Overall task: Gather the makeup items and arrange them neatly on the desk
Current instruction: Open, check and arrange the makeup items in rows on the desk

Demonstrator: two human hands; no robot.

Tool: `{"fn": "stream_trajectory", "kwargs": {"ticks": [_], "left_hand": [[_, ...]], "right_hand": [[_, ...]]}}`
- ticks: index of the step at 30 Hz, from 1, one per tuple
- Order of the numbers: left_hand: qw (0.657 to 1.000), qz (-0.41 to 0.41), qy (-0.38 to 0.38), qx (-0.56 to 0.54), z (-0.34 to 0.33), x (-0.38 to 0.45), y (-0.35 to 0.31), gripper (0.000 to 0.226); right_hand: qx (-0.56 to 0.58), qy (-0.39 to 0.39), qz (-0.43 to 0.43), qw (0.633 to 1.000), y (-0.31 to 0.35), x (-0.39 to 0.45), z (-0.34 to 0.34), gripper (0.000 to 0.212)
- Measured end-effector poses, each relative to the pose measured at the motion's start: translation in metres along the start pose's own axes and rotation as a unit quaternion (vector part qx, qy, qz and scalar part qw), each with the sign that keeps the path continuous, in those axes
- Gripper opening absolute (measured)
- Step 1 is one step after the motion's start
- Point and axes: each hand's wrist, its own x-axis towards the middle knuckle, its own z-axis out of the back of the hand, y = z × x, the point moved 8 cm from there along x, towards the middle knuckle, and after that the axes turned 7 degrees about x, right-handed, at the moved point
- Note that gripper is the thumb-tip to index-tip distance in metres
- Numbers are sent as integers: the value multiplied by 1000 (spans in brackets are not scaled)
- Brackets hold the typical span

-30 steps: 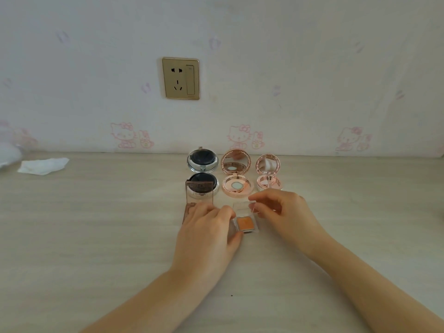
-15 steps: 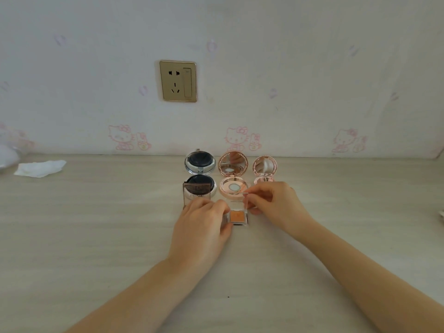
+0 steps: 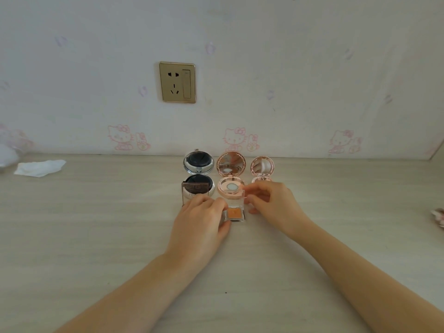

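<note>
Head view, looking down on a pale wood-grain desk: a small square eyeshadow case with an orange pan lies flat near the middle of the desk, its clear lid standing upright at the far edge. The left hand rests palm-down beside the case, its fingers together and lightly curled, the fingertips touching the left rim of the case and the thumb reaching toward its near left corner. The right hand holds the clear lid from the right side, thumb and forefinger pinching its upper right edge while the other fingers curl below, near the base.

Just to the left, partly under the left hand, stands a brown-tinted square compact with its lid raised. Behind these two sits a row of three open round compacts, mirrors tipped up toward the wall: a silver one with a dark cushion on the left, a large rose-gold one in the middle directly behind the clear lid, and a smaller rose-gold one on the right, its base partly hidden by the right hand.

Further out, a crumpled white tissue lies at the far left of the desk, and a small pink-and-white object is cut off at the right edge; what it is cannot be told. On the wall above, a gold socket plate sits among pink cartoon cat prints.
</note>
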Motion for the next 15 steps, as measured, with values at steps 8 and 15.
{"fn": "stream_trajectory", "kwargs": {"ticks": [8,15], "left_hand": [[998,-53,-19,13,16,-9,-28,18],[991,-132,-3,-18,14,-6,-85,18]], "right_hand": [[-163,13,50,985,11,-34,30,21],[-318,41,68,945,9,-78,82,32]]}}
